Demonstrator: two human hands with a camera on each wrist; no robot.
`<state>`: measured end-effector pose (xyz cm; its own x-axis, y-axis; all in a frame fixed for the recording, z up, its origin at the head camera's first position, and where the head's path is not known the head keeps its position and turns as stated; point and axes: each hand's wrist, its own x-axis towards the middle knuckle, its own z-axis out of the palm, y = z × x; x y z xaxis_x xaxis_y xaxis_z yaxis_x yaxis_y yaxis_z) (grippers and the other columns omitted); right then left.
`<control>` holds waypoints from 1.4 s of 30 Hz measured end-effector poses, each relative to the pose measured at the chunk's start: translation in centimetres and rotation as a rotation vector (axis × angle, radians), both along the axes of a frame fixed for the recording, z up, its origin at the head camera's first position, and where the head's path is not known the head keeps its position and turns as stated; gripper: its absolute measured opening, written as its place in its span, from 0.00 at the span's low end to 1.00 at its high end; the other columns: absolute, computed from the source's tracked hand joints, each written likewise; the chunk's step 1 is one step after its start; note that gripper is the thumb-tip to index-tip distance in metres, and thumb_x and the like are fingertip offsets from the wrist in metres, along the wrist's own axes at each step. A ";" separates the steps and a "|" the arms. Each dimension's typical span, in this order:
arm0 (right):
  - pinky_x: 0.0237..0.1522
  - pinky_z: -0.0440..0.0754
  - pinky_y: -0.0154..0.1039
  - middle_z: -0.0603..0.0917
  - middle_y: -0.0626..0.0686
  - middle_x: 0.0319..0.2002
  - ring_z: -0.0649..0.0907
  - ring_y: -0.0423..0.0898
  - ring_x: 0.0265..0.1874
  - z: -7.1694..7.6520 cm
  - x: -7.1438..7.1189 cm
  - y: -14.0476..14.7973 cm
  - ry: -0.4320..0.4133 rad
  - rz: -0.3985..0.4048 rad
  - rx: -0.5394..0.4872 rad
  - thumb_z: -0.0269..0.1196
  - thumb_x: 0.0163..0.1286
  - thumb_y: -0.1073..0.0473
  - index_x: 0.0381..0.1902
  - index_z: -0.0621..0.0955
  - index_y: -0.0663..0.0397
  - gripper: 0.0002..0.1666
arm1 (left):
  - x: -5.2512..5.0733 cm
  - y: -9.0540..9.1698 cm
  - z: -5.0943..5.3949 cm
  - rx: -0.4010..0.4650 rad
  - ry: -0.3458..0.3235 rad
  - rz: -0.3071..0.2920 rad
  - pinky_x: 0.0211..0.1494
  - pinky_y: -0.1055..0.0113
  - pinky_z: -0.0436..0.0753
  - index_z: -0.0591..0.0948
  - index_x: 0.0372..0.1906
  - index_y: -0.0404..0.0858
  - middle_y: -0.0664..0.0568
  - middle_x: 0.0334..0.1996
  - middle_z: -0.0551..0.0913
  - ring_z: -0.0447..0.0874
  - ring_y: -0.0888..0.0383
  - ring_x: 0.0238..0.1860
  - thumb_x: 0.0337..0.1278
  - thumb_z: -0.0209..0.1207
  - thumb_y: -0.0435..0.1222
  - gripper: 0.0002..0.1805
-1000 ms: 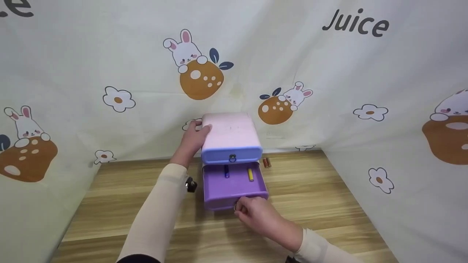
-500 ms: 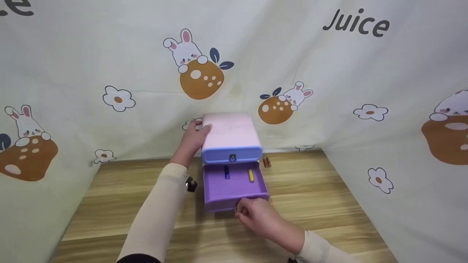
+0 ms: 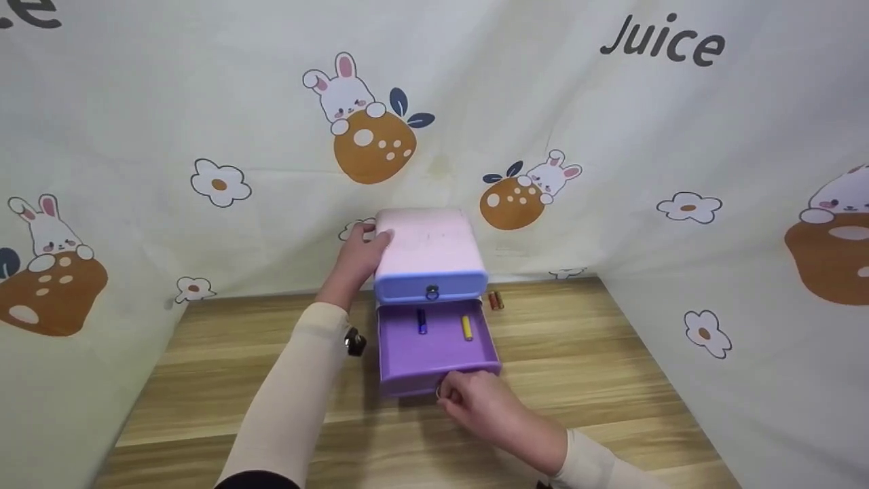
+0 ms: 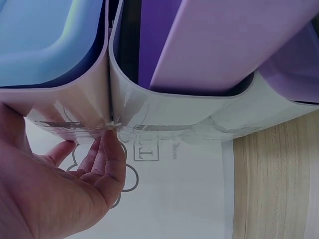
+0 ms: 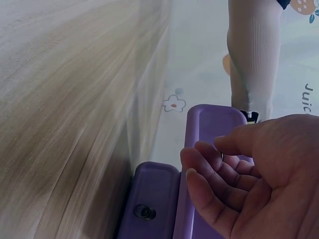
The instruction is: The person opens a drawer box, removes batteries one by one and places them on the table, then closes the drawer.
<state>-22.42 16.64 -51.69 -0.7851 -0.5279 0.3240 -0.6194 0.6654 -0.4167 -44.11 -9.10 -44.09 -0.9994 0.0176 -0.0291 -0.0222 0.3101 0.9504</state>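
Note:
A small stacked drawer cabinet [image 3: 429,241] with a pale pink top stands against the back wall. My left hand [image 3: 361,255] holds its upper left edge, thumb on top and fingers against the side [image 4: 107,169]. The blue top drawer [image 3: 400,288] is closed. Below it the purple drawer [image 3: 434,356] is pulled far out; my right hand [image 3: 485,404] pinches the ring pull at its front. The ring is mostly hidden by the fingers [image 5: 217,174]. Inside lie a blue battery-like cylinder [image 3: 421,322] and a yellow one [image 3: 467,328].
Two reddish-brown battery-like cylinders [image 3: 496,301] lie on the wooden table [image 3: 577,367] right of the cabinet. A lower purple drawer [image 5: 152,191] with its own ring pull [image 5: 144,212] is closed. Printed cloth walls [image 3: 285,122] enclose the table at the back and sides.
The purple drawer has slid slightly farther out toward me, with my right hand on its ring pull. The cylinders inside have shifted along with it. My left hand has stayed in place.

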 end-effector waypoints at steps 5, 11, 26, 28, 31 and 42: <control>0.31 0.81 0.26 0.88 0.42 0.29 0.80 0.30 0.27 -0.1 0.1 0.0 0.007 -0.005 0.011 0.74 0.68 0.65 0.35 0.86 0.49 0.07 | -0.5 0.0 -0.2 -0.012 -0.004 0.009 0.76 0.45 0.74 0.64 0.84 0.40 0.36 0.76 0.73 0.73 0.41 0.74 0.79 0.57 0.61 0.43; 0.32 0.81 0.26 0.87 0.41 0.29 0.80 0.29 0.28 -0.1 0.3 0.1 -0.011 -0.003 0.001 0.75 0.69 0.64 0.35 0.86 0.48 0.07 | -1.0 0.0 -0.4 -0.022 -0.016 0.017 0.75 0.45 0.75 0.65 0.83 0.41 0.36 0.77 0.73 0.73 0.41 0.75 0.79 0.57 0.62 0.42; 0.32 0.81 0.26 0.88 0.42 0.30 0.81 0.30 0.28 -0.4 0.4 0.1 -0.030 -0.007 0.007 0.76 0.69 0.64 0.36 0.87 0.48 0.07 | -0.5 0.1 -0.1 -0.006 -0.009 0.010 0.76 0.45 0.74 0.64 0.83 0.40 0.35 0.77 0.72 0.73 0.41 0.75 0.81 0.57 0.60 0.41; 0.32 0.81 0.26 0.88 0.42 0.30 0.81 0.30 0.28 -0.5 0.5 0.1 -0.031 -0.006 0.011 0.75 0.69 0.65 0.36 0.87 0.48 0.07 | -0.5 0.1 -0.1 -0.006 -0.003 0.013 0.76 0.45 0.74 0.65 0.83 0.39 0.35 0.77 0.72 0.73 0.40 0.76 0.80 0.57 0.60 0.41; 0.33 0.81 0.26 0.89 0.42 0.30 0.82 0.30 0.28 -0.7 0.5 0.1 -0.023 -0.007 0.018 0.75 0.69 0.65 0.37 0.87 0.48 0.07 | -0.4 0.0 -0.2 0.002 0.011 0.012 0.77 0.45 0.74 0.65 0.83 0.38 0.34 0.77 0.72 0.73 0.40 0.76 0.80 0.57 0.59 0.41; 0.35 0.83 0.27 0.91 0.43 0.33 0.85 0.32 0.30 -1.1 0.7 0.2 -0.003 0.001 0.029 0.75 0.69 0.64 0.38 0.88 0.48 0.05 | -0.3 0.0 -0.4 0.009 0.029 0.006 0.76 0.44 0.75 0.65 0.82 0.38 0.35 0.76 0.74 0.75 0.40 0.74 0.80 0.57 0.59 0.41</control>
